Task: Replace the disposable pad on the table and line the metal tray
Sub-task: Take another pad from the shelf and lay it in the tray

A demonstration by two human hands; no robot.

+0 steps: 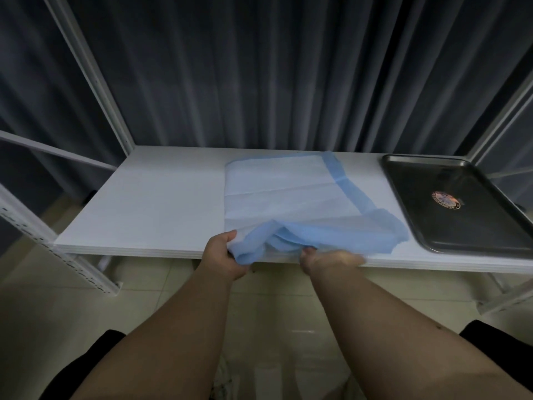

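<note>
Pad (pixel 288 194) first: I have its near edge bunched up at the table's near lip, blue backing showing where it has folded over. My left hand (pixel 220 254) grips the bunched corner, thumb on top and fingers curled under the fabric. My right hand (pixel 326 259) sits just right of it at the same edge; it is blurred, so I cannot tell how those fingers lie, only that they touch the pad's underside fold. Holding the near edge with both hands, I judge, lets me lift or drag the whole sheet at once without tearing it. Beyond my grip the pad lies flat, still folded, across the middle of the white table (pixel 150 197). Well to the right, at the table's right end, the metal tray (pixel 432 197) waits unlined, a round sticker (pixel 445 200) on its floor.
</note>
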